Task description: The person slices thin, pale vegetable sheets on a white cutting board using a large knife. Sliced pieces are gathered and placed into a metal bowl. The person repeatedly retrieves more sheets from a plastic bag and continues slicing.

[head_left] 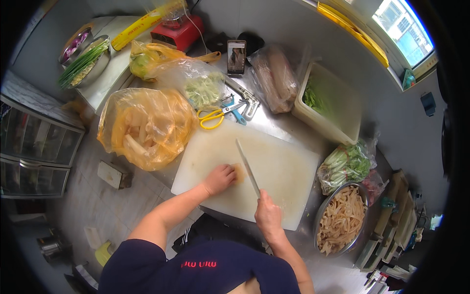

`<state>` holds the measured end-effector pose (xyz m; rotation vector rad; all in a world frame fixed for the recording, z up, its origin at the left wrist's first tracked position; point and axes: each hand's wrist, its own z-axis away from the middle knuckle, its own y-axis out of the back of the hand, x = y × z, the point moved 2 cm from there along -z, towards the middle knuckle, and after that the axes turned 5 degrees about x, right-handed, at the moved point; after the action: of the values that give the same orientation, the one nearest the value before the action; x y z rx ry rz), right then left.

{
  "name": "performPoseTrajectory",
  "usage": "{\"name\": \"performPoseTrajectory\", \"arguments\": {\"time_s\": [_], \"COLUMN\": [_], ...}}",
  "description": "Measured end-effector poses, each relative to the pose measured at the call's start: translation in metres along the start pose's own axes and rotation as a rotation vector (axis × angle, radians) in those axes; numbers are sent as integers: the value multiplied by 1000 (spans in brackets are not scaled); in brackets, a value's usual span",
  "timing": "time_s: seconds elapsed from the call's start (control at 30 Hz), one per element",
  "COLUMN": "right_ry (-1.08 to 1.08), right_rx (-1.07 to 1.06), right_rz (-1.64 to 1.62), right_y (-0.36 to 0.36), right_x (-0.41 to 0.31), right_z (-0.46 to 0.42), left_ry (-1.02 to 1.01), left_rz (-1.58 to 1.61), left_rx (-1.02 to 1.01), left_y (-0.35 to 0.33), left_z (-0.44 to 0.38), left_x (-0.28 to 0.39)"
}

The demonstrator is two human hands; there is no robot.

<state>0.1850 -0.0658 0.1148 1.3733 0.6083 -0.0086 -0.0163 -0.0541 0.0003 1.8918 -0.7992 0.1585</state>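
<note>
On the white cutting board (pixel 205 150) lies a flat tan piece of food (pixel 239 174), perhaps a tofu sheet. My left hand (pixel 219 179) bears down on its left side with curled fingers, which hide part of it. My right hand (pixel 268 212) grips a knife (pixel 248 167) by the handle. The long narrow blade points away from me, just right of the tan piece. I cannot tell whether the blade touches it.
Yellow-handled scissors (pixel 213 120) lie at the board's far edge, near a blue-handled peeler (pixel 239 117). An orange plastic bag (pixel 147 125) stands left. To the right are bagged greens (pixel 341 165) and a metal bowl (pixel 316 228) of tan strips. Behind stand a phone (pixel 236 58) and a plastic bin (pixel 323 123).
</note>
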Motion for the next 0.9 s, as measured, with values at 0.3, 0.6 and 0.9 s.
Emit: {"name": "performPoseTrajectory", "arguments": {"time_s": [0.3, 0.6, 0.9], "right_ry": [39, 16, 7], "right_rx": [-150, -180, -249], "right_rz": [79, 100, 56], "right_y": [-20, -7, -30], "right_x": [-17, -28, -9], "right_z": [-14, -14, -21], "left_ry": [-40, 7, 26], "left_rz": [-58, -20, 0], "left_rx": [28, -24, 16], "left_y": [-5, -5, -3], "left_z": [3, 2, 0], "left_x": [-4, -3, -3]}}
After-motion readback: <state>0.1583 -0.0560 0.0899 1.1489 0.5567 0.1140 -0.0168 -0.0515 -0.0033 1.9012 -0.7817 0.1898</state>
